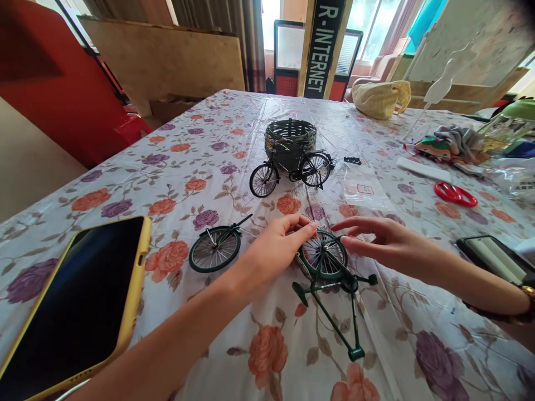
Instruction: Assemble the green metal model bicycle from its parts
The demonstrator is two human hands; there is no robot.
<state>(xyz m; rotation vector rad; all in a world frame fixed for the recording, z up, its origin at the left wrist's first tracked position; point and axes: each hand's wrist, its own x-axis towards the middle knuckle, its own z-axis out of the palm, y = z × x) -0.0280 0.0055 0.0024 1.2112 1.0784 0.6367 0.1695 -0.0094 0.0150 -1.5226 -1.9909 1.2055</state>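
In a bright room with tall windows, a long table (125,184) is lying under a plastic cover with printed flowers. On this cover, a small dark green model bicycle frame (334,312) is lying on its side, with one spoked wheel (324,255) fixed at its upper end. The left hand (271,256) is resting its narrow, closed-together fingers (298,231) on top of this wheel, and the right hand (384,239) is reaching from the other side, half open, with fingertips (345,240) touching the rim. I cannot tell if either hand is gripping firmly. The frame is probably light and stiff, but the thin spokes are seeming fragile, so the frame tube looks the safer place for holding. A loose wheel (215,249) is lying just beside the left hand, and a complete model bicycle with a woven basket (290,139) is standing farther away. A phone in a yellow case (79,306) is lying at left, and red scissors (455,195) are lying at right.
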